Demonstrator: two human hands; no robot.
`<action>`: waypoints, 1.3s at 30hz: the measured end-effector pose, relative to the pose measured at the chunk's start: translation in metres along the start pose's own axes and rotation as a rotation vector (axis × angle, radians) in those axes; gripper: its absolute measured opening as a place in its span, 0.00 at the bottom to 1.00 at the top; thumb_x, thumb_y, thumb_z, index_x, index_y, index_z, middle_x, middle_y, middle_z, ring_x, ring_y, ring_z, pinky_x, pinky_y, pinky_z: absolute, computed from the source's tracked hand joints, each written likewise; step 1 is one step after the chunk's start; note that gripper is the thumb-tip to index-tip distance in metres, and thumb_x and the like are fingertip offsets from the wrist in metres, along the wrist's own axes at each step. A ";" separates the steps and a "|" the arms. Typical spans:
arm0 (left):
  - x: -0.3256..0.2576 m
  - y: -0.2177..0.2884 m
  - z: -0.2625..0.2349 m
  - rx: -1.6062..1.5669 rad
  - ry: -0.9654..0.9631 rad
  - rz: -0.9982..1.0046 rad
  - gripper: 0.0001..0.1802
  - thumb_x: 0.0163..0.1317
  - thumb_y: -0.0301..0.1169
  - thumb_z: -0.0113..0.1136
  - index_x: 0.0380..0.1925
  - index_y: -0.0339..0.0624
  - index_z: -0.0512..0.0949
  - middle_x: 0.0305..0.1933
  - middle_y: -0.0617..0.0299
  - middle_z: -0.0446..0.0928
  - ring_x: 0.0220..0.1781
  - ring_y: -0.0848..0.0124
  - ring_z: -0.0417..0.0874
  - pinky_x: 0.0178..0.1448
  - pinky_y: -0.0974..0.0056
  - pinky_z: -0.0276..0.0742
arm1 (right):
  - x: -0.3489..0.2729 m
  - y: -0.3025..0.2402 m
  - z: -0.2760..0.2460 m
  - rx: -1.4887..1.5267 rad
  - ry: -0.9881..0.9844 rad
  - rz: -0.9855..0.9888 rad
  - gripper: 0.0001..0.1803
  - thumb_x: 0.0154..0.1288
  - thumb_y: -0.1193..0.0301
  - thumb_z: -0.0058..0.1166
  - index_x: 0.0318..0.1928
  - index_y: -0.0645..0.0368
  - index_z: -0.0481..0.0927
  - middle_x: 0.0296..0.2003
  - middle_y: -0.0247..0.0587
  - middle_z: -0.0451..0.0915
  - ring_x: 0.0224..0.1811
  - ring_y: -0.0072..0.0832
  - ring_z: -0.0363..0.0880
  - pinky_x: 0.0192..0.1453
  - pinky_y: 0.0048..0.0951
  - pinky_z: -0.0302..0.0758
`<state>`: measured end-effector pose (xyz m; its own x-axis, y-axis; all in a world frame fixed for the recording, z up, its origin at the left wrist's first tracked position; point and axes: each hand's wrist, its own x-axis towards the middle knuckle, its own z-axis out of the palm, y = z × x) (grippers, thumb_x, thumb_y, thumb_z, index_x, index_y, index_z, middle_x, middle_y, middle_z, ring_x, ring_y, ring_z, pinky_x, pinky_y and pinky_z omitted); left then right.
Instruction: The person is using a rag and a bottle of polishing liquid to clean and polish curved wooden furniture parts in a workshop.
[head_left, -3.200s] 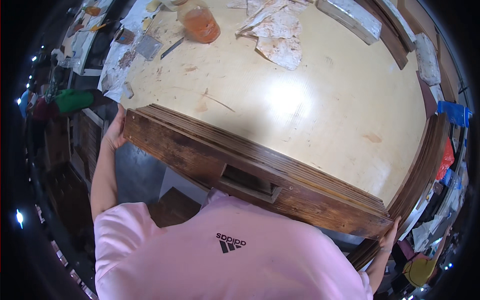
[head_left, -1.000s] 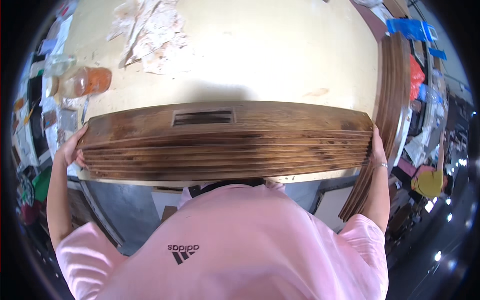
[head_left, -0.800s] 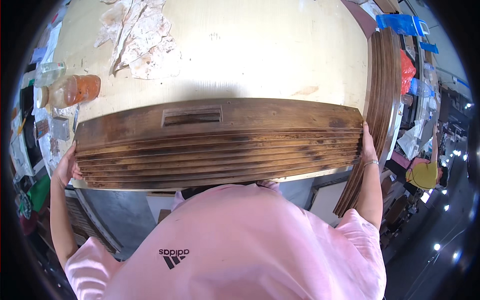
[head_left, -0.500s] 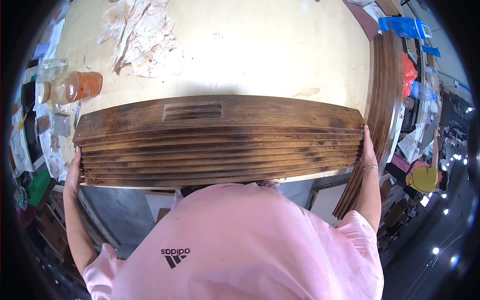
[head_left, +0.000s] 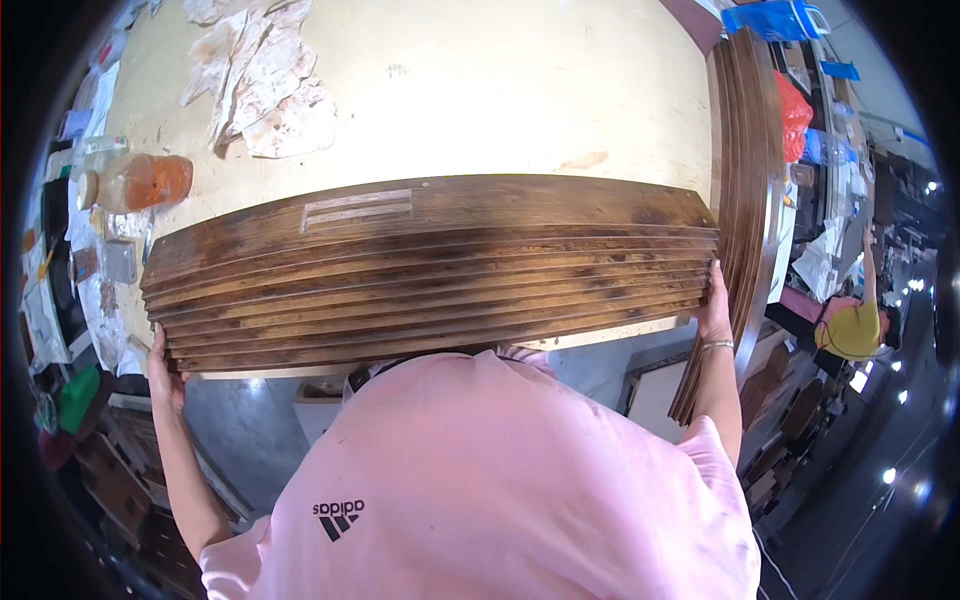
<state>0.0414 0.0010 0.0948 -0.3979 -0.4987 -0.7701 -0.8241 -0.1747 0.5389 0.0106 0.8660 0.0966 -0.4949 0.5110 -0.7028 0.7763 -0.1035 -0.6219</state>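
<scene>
A stack of long, dark-stained wooden boards (head_left: 440, 265) lies fanned out in overlapping rows across the near part of the table. The farthest board has a rectangular slotted recess left of its middle. My left hand (head_left: 164, 368) grips the near left corner of the stack, its thumb side against the board ends and its other fingers partly hidden below. At the right end, my right hand (head_left: 714, 308) holds the board ends, fingers pointing away from me. A bracelet (head_left: 717, 344) circles my right wrist.
Crumpled, stained paper (head_left: 265, 85) lies at the far left of the table (head_left: 480, 110). A jar of orange-brown liquid (head_left: 145, 183) rests by the left edge. More long brown boards (head_left: 745, 170) line the right side. Beyond them, a person in a yellow top (head_left: 852, 328) is visible.
The stack's left end now sits nearer me relative to its right end. My left hand has shifted nearer me and inward around the corner; the right hand stays at its end. The whole view has shifted slightly.
</scene>
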 end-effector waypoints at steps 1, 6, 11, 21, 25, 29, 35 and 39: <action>0.001 0.000 0.003 0.001 -0.010 0.006 0.30 0.69 0.57 0.52 0.59 0.46 0.73 0.49 0.62 0.81 0.39 0.76 0.83 0.26 0.72 0.77 | 0.008 0.008 -0.006 0.052 -0.010 -0.069 0.40 0.67 0.38 0.47 0.67 0.56 0.70 0.63 0.41 0.74 0.66 0.38 0.70 0.67 0.46 0.66; 0.012 0.000 -0.014 0.017 -0.080 0.033 0.28 0.67 0.58 0.55 0.51 0.47 0.77 0.40 0.66 0.82 0.29 0.79 0.82 0.14 0.74 0.62 | 0.015 0.003 -0.002 0.221 0.014 -0.072 0.35 0.68 0.44 0.52 0.62 0.59 0.74 0.58 0.41 0.78 0.60 0.35 0.76 0.63 0.41 0.71; 0.016 0.004 -0.007 0.045 -0.065 0.003 0.31 0.67 0.60 0.53 0.57 0.47 0.74 0.44 0.63 0.82 0.32 0.75 0.83 0.16 0.74 0.66 | 0.002 0.004 0.001 0.077 0.140 -0.074 0.32 0.68 0.47 0.53 0.59 0.60 0.76 0.55 0.46 0.79 0.57 0.37 0.78 0.60 0.46 0.74; 0.017 -0.008 -0.023 0.004 -0.132 0.022 0.36 0.66 0.59 0.55 0.63 0.45 0.70 0.57 0.57 0.78 0.54 0.64 0.83 0.44 0.63 0.86 | 0.006 0.014 -0.002 0.130 0.144 -0.107 0.30 0.69 0.49 0.53 0.55 0.65 0.77 0.48 0.48 0.82 0.46 0.37 0.83 0.44 0.42 0.82; -0.013 0.005 0.004 0.672 0.326 0.477 0.31 0.68 0.47 0.59 0.65 0.42 0.69 0.62 0.55 0.74 0.64 0.58 0.74 0.64 0.53 0.71 | 0.000 0.007 0.001 0.070 0.175 -0.071 0.27 0.68 0.51 0.53 0.50 0.64 0.78 0.44 0.46 0.83 0.40 0.35 0.85 0.36 0.38 0.84; -0.149 0.038 0.143 0.992 -0.003 1.177 0.35 0.60 0.40 0.64 0.66 0.41 0.68 0.70 0.48 0.66 0.72 0.52 0.64 0.74 0.52 0.58 | 0.008 0.006 0.006 0.158 0.150 -0.108 0.25 0.68 0.52 0.54 0.48 0.62 0.79 0.40 0.44 0.84 0.36 0.33 0.85 0.35 0.38 0.84; -0.162 0.065 0.322 1.251 -0.328 1.512 0.55 0.46 0.54 0.71 0.71 0.43 0.59 0.75 0.44 0.57 0.76 0.46 0.57 0.77 0.44 0.53 | 0.012 0.009 0.003 0.129 0.137 -0.054 0.21 0.68 0.52 0.53 0.45 0.58 0.79 0.37 0.39 0.84 0.32 0.30 0.85 0.28 0.37 0.83; -0.172 0.053 0.361 1.275 -0.668 1.370 0.63 0.39 0.57 0.75 0.74 0.50 0.55 0.76 0.44 0.54 0.77 0.44 0.54 0.77 0.39 0.50 | 0.007 0.003 0.003 0.127 0.153 -0.045 0.19 0.68 0.52 0.52 0.42 0.55 0.79 0.33 0.35 0.82 0.26 0.28 0.82 0.20 0.35 0.75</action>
<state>-0.0793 0.3842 0.1328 -0.7132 0.6449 -0.2747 0.4687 0.7302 0.4971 0.0080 0.8670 0.0886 -0.4555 0.6404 -0.6184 0.6944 -0.1790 -0.6969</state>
